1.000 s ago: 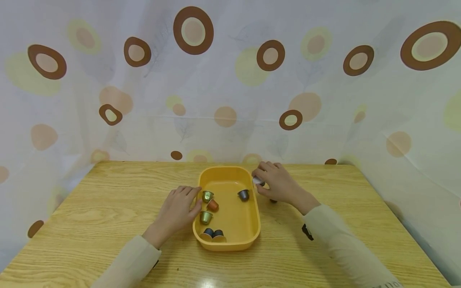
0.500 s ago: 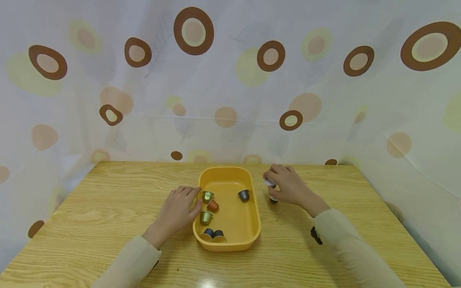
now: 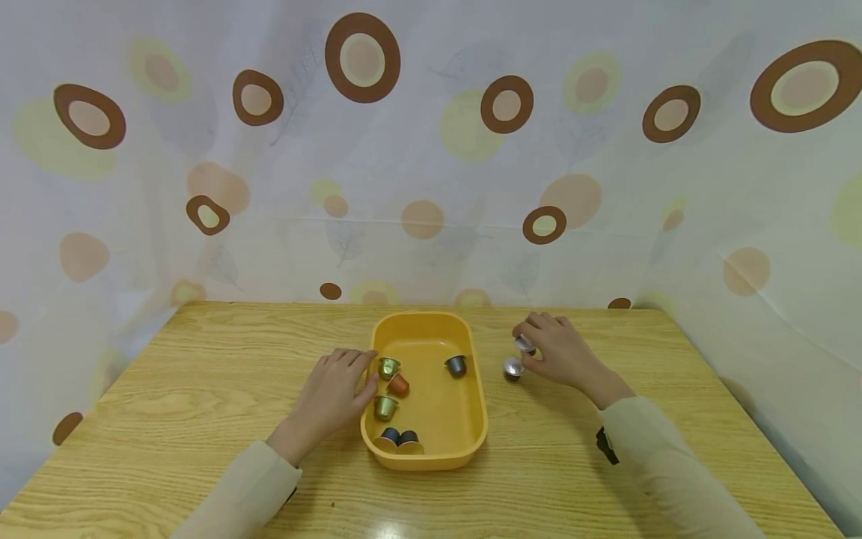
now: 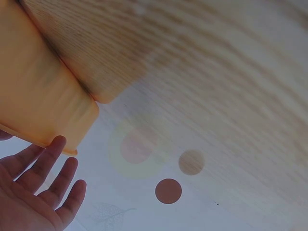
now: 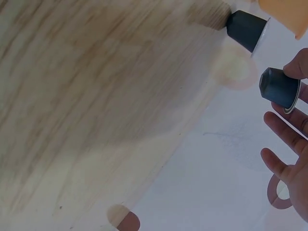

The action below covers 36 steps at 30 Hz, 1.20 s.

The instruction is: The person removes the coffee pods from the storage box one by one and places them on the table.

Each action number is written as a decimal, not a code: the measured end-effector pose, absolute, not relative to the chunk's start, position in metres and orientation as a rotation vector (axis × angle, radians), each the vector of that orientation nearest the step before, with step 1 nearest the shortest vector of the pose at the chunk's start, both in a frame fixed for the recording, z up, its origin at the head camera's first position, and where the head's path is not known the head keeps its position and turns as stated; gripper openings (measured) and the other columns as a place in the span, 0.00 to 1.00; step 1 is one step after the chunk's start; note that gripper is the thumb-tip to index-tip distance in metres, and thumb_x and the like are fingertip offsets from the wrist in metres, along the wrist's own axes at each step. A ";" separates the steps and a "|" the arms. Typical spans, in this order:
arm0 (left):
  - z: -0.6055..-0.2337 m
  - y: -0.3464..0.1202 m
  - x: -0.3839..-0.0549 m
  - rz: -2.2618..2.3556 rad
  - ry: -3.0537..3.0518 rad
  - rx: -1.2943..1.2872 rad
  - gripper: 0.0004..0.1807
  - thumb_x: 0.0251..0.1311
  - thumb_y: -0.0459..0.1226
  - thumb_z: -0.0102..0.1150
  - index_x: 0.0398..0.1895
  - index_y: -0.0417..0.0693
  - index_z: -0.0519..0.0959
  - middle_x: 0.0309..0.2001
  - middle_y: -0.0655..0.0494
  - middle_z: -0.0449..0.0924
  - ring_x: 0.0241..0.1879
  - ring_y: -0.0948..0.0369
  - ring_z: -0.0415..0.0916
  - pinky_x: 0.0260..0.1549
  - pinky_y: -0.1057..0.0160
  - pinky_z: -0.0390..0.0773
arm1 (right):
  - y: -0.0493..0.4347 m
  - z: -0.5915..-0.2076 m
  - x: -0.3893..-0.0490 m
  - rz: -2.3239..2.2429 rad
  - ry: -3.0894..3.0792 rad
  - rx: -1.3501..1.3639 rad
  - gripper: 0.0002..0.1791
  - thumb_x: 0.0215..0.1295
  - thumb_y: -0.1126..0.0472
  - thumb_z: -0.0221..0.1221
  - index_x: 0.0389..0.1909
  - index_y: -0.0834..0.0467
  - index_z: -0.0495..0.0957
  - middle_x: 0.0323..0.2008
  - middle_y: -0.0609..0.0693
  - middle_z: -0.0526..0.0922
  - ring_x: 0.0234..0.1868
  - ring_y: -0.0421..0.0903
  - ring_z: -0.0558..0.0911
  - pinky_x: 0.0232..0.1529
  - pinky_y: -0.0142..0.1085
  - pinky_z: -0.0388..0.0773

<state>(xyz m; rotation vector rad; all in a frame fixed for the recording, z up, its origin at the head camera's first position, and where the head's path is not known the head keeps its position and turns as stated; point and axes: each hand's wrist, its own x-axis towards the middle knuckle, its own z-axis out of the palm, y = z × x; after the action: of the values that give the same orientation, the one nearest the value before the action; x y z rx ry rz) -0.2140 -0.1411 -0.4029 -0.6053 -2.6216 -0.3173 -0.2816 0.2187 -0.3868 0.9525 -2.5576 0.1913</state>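
Head view: right hand [image 3: 564,356] has its grip pinched on a dark capsule [image 3: 524,344], right of the yellow tray [image 3: 442,419]. Second capsule [image 3: 513,367] stands foil-up on the desk [image 3: 269,333], just beside it. Left hand [image 3: 334,393], grip apart, touches the tray's left rim. Six more capsules [image 3: 399,385] sit inside.

- tray [image 3: 438,419]: smooth plastic by the looks, soft sheen
- green capsule [image 3: 386,407]: shiny, metal-looking
- pinched capsule [image 5: 279,89]: smooth, metallic, kinda satin
- standing capsule [image 3: 513,367]: silvery foil-ish top
- tabletop [image 3: 256,359]: wood grain, glossy enough for glare
- backdrop [image 3: 431,165]: creased sheet, cloth or plastic, can't tell
- sleeves [image 3: 667,449]: matt cloth
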 end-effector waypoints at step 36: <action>-0.403 -0.142 -0.214 -0.315 -2.622 -0.604 0.19 0.60 0.44 0.50 0.53 0.47 0.75 0.45 0.54 0.81 0.48 0.54 0.75 0.47 0.54 0.73 | 0.237 -0.407 -0.278 0.101 -2.774 0.836 0.14 0.51 0.58 0.64 0.40 0.54 0.77 0.38 0.48 0.79 0.42 0.51 0.75 0.44 0.54 0.70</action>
<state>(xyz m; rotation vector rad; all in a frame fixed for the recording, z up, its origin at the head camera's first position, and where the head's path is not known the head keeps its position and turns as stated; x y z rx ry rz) -0.2143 -0.1416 -0.4034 -0.6045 -2.6219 -0.3146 -0.2776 0.2367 -0.4073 0.8358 -2.7738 0.1009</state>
